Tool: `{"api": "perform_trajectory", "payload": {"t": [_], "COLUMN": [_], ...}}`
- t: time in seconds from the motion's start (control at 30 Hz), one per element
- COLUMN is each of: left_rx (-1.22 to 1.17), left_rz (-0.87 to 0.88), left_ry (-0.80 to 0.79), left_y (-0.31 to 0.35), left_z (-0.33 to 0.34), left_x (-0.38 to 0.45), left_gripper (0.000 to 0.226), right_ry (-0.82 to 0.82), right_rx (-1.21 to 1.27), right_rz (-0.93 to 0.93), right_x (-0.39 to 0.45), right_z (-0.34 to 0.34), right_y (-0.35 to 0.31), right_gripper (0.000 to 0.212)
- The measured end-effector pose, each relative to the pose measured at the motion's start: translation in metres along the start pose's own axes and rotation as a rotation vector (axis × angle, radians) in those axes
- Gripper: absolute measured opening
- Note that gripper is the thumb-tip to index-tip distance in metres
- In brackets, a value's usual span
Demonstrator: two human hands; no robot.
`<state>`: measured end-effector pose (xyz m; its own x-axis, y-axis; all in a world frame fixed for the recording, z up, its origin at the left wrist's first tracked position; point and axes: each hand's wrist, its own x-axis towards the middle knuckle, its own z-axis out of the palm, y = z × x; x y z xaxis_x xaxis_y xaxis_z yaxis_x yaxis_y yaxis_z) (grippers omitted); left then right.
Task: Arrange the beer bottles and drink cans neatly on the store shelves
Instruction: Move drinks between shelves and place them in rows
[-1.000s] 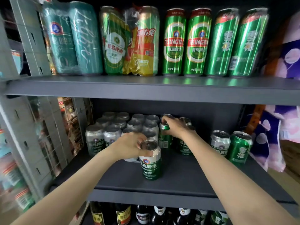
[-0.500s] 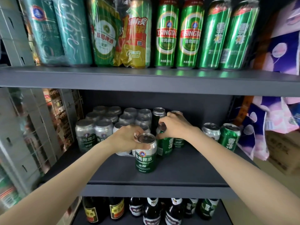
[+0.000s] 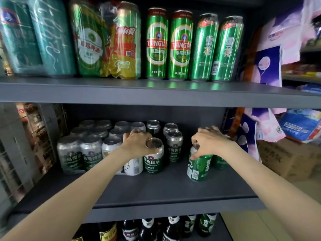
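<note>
On the middle shelf (image 3: 156,190) stand several short silver-and-green Tsingtao cans (image 3: 81,153) in rows at the left. My left hand (image 3: 137,145) grips the top of the front can (image 3: 153,160) of that group. My right hand (image 3: 210,141) holds a bright green can (image 3: 198,166) by its rim, tilted slightly, at the right of the shelf. Another green can (image 3: 219,160) stands behind it, mostly hidden by my wrist. Two more short cans (image 3: 174,146) stand between my hands.
Tall green cans (image 3: 180,46) and shrink-wrapped packs (image 3: 104,42) line the upper shelf. Dark beer bottles (image 3: 149,228) fill the shelf below. Packaged goods (image 3: 267,66) hang to the right above a cardboard box (image 3: 286,157). A wire rack (image 3: 26,145) stands at the left.
My right hand has left the short cans in the middle and moved right onto the bright green can. My left hand stays on the front short can.
</note>
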<state>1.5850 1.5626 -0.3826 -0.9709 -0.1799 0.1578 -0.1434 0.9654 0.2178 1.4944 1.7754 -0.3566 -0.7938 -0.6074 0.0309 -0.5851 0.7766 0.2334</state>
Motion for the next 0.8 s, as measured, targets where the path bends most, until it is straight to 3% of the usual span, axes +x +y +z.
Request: {"api": "perform_trajectory", "payload": {"t": [0.13,0.27,0.43,0.57,0.8], "left_rx": [0.038,0.074,0.342,0.330,0.361], "left_rz": [-0.063,-0.031,0.038,-0.043,-0.104], "left_ry": [0.000,0.070,0.118,0.190,0.159], "left_y": [0.000,-0.002,-0.004,0.002,0.009], "left_z": [0.005,0.014,0.027,0.034,0.036], "left_x": [0.021,0.026,0.020,0.028,0.054], "left_gripper": [0.044,0.048,0.073,0.069,0.057], "right_ry": [0.092,0.100,0.208,0.252,0.214], "right_rx": [0.115,0.209,0.252,0.263,0.388], "right_rz": [-0.039,-0.087,-0.066,-0.031,0.004], "right_x": [0.019,0.035,0.044,0.049,0.047], "right_z": [-0.003,0.009,0.025,0.025,0.021], "right_y": [-0.010,-0.019,-0.033,-0.035,-0.030], "right_gripper": [0.067,0.064,0.053,0.050,0.042]}}
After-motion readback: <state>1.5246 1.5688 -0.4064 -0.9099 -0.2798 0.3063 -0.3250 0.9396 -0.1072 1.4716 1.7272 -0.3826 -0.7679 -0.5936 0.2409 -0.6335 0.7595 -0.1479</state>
